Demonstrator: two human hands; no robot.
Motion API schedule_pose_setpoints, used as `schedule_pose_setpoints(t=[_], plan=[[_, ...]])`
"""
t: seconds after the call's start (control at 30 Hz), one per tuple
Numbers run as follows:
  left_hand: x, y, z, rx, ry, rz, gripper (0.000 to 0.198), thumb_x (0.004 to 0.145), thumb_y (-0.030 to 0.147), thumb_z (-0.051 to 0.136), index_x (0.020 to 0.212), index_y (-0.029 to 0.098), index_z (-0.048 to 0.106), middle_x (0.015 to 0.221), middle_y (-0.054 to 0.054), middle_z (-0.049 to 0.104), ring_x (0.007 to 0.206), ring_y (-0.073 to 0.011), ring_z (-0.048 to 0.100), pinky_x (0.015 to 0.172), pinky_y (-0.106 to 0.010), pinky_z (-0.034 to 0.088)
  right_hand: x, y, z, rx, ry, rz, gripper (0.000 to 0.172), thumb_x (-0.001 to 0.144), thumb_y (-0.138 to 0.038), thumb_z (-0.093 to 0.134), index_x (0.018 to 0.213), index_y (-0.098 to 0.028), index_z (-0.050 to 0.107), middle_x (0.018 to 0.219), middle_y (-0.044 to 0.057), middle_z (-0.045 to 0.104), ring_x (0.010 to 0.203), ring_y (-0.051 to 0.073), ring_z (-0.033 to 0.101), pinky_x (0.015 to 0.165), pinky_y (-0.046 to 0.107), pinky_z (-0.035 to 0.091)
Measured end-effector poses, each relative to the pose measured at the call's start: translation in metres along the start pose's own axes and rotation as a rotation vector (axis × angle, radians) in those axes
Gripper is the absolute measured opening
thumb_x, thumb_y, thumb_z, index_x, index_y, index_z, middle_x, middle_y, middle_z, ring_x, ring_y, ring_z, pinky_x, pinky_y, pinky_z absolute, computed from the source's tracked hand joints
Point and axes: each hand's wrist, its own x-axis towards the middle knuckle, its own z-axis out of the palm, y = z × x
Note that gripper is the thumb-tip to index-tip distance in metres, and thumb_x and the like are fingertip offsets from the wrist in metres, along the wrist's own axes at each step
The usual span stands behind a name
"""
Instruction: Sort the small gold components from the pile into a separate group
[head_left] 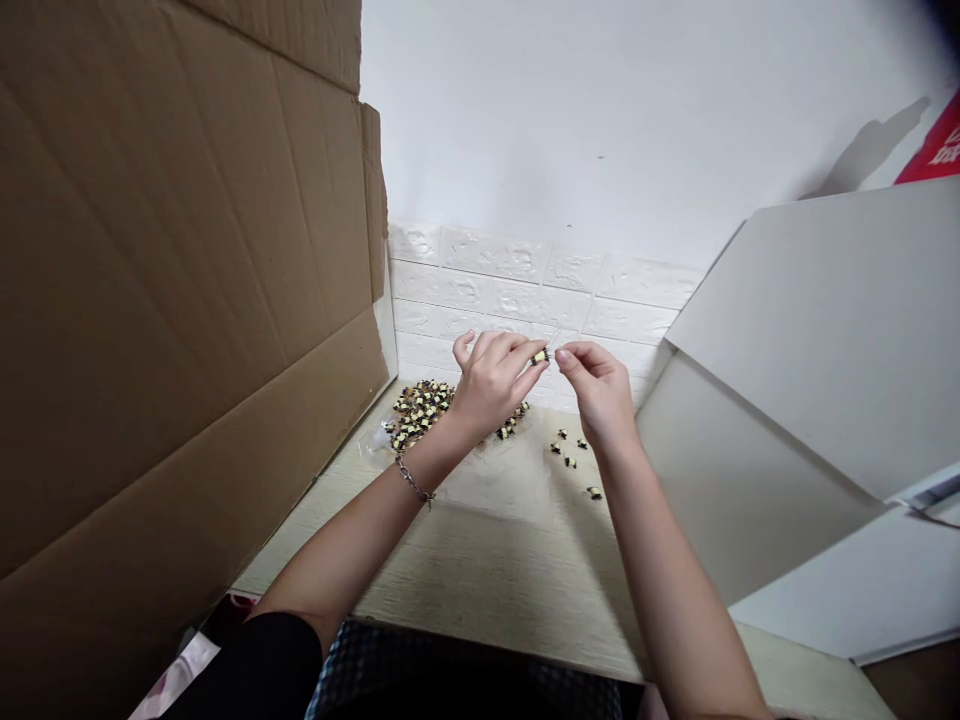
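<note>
My left hand (491, 380) pinches a small transformer coil (540, 356), wrapped in yellow tape with black ends and thin pins, between thumb and fingers above the table. Close on its right, the thumb and index finger of my right hand (598, 385) are pressed together by the coil's pin side. What they hold is too fine to make out; thin pale strands show between the hands. A pile of similar coils (420, 410) lies on a clear plastic bag or sheet (495, 488), partly hidden behind my left hand and wrist. Several loose coils (570, 462) lie near my right forearm.
A tall cardboard box (187, 260) walls off the left side. On the right stands a white angular panel or cabinet (817, 330). Behind the pale table (480, 580) is a white brick-patterned wall (487, 262). A red item (934, 150) sits at the upper right.
</note>
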Motion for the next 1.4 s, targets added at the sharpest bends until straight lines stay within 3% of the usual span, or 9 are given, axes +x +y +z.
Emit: schedule_pose_setpoints(t=[0.5, 0.97, 1.07, 1.17, 1.3, 1.4], plan=[[-0.001, 0.001, 0.001, -0.05, -0.069, -0.031, 0.021, 0.083, 0.035, 0.044, 0.096, 0.027, 0.058, 0.092, 0.0, 0.061, 0.093, -0.014, 0.05, 0.091, -0.035, 0.016, 0.003, 0.009, 0.0, 0.092, -0.088, 0.125, 0.015, 0.064, -0.033, 0.062, 0.064, -0.018, 0.058, 0.058, -0.004, 0.052, 0.055, 0.007, 0.044, 0.058, 0.023, 0.037], [0.002, 0.004, -0.002, -0.152, -0.068, -0.095, 0.017, 0.08, 0.031, 0.049, 0.094, 0.026, 0.058, 0.092, 0.0, 0.061, 0.092, -0.0138, 0.05, 0.088, -0.032, 0.023, 0.001, 0.006, 0.002, 0.068, -0.126, 0.115, 0.017, 0.065, -0.033, 0.06, 0.061, -0.018, 0.057, 0.056, -0.004, 0.049, 0.057, 0.008, 0.043, 0.059, 0.024, 0.036], [0.004, 0.004, 0.0, -0.316, -0.074, -0.184, 0.017, 0.078, 0.03, 0.052, 0.092, 0.024, 0.059, 0.093, -0.001, 0.061, 0.093, -0.0142, 0.051, 0.088, -0.032, 0.028, 0.0, 0.003, 0.003, 0.036, -0.092, 0.064, 0.016, 0.066, -0.033, 0.058, 0.062, -0.018, 0.055, 0.057, -0.003, 0.05, 0.058, 0.009, 0.044, 0.059, 0.024, 0.037], [0.006, 0.004, 0.005, -0.653, -0.095, -0.35, 0.018, 0.075, 0.029, 0.055, 0.09, 0.019, 0.06, 0.095, -0.003, 0.062, 0.092, -0.0142, 0.053, 0.084, -0.029, 0.036, -0.004, -0.002, 0.004, -0.074, -0.014, -0.034, 0.014, 0.069, -0.032, 0.056, 0.066, -0.018, 0.055, 0.061, -0.002, 0.052, 0.061, 0.01, 0.046, 0.06, 0.025, 0.038], [0.008, 0.006, 0.008, -1.137, -0.214, -0.629, 0.02, 0.073, 0.03, 0.056, 0.086, 0.016, 0.06, 0.091, -0.004, 0.062, 0.09, -0.0142, 0.054, 0.08, -0.027, 0.04, -0.011, -0.011, 0.006, -0.402, 0.113, -0.335, 0.013, 0.074, -0.028, 0.051, 0.066, -0.019, 0.052, 0.065, -0.001, 0.053, 0.066, 0.012, 0.048, 0.064, 0.028, 0.038], [0.008, 0.008, 0.005, -1.391, -0.342, -0.824, 0.015, 0.074, 0.03, 0.054, 0.081, 0.017, 0.06, 0.078, -0.002, 0.06, 0.077, -0.0106, 0.054, 0.071, -0.025, 0.041, -0.015, -0.015, 0.006, -0.631, 0.168, -0.542, 0.01, 0.076, -0.024, 0.05, 0.067, -0.019, 0.052, 0.067, 0.0, 0.054, 0.07, 0.013, 0.049, 0.07, 0.031, 0.035]])
